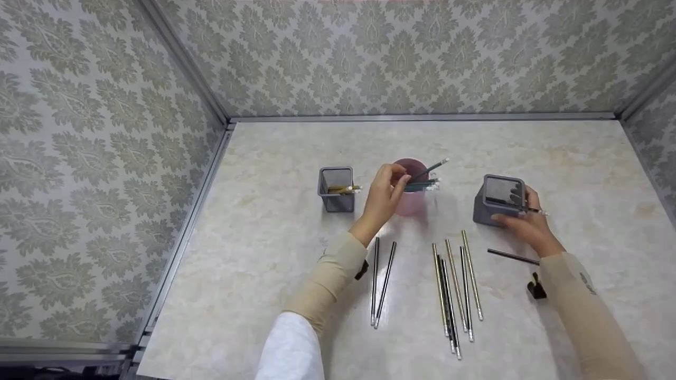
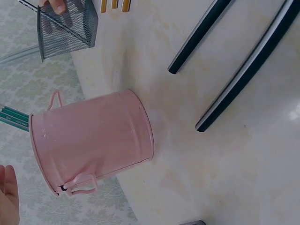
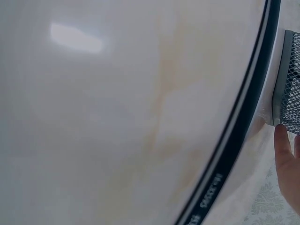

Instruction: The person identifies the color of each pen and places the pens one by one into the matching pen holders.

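My left hand [image 1: 381, 191] is at the rim of a pink bucket [image 1: 411, 205], thumb and fingers apart, with no pencil showing between them. Several green pencils [image 1: 421, 186] lean out over the bucket's right side, one more steeply than the others. With my right hand [image 1: 531, 227] I hold a grey mesh pencil holder [image 1: 479, 210], thumb on its near side and fingers round the right. Inside it a black pencil [image 1: 534, 210] leans out to the right. In the right wrist view my fingertips touch the mesh wall [image 3: 291, 89].
Another mesh holder [image 1: 338, 203] with gold pencils [image 1: 343, 189] stands left of the bucket. Two black pencils [image 1: 384, 287] lie in front. Several gold and black pencils [image 1: 455, 295] lie to their right, and a lone black pencil [image 1: 509, 256] lies near my right wrist. Patterned walls border the table.
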Motion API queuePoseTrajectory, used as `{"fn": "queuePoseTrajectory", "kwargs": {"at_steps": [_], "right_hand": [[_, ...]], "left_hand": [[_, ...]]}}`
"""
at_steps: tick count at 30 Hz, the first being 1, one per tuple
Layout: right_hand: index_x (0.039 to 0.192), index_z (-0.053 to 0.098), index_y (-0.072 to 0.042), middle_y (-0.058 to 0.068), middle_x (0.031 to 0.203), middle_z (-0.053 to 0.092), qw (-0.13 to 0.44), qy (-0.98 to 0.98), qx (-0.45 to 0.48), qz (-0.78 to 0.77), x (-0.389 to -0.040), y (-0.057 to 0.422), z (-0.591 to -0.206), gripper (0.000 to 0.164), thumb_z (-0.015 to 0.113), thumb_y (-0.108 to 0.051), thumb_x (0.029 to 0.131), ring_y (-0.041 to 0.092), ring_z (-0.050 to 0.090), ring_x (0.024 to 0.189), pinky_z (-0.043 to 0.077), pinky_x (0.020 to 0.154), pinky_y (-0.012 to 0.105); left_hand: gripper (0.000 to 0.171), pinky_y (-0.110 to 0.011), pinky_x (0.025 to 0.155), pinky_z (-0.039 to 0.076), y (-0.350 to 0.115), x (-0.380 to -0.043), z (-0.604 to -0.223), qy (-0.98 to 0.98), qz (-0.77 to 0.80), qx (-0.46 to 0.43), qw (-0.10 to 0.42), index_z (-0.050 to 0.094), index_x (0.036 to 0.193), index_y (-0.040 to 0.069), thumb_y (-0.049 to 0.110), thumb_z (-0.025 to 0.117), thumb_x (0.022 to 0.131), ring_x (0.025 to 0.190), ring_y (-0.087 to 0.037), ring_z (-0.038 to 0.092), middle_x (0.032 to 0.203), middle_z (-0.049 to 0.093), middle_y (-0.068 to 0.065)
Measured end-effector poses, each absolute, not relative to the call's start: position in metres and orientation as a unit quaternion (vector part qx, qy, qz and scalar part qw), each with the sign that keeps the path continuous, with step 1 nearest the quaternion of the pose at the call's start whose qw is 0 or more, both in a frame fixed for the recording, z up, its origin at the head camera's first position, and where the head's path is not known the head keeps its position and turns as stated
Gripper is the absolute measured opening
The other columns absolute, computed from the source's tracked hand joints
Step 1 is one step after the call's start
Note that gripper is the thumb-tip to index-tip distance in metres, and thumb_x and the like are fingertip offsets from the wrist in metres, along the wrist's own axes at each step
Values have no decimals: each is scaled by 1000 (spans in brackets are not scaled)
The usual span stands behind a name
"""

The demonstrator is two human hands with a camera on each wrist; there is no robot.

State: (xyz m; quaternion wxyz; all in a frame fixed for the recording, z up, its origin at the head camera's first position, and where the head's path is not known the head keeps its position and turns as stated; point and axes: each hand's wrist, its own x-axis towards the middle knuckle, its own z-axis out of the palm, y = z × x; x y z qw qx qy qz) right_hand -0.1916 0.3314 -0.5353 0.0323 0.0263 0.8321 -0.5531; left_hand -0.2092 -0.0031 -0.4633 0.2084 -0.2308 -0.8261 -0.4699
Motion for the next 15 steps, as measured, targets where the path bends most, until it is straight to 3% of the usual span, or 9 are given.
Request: {"fn": "queuePoseTrajectory", "kwargs": {"at_steps": [15], "right_hand": [[152,4,-14,23,152,24,43,836,31,-547,-193,332,-535,105,78,-26,79,37,25,136,21,113,53]], "left_hand": [[19,-21,78,51,-14,-198,-466,-826,-458,-248,216,54,103,-2,14,58,95,89,-20,57,99,57,-13]]}}
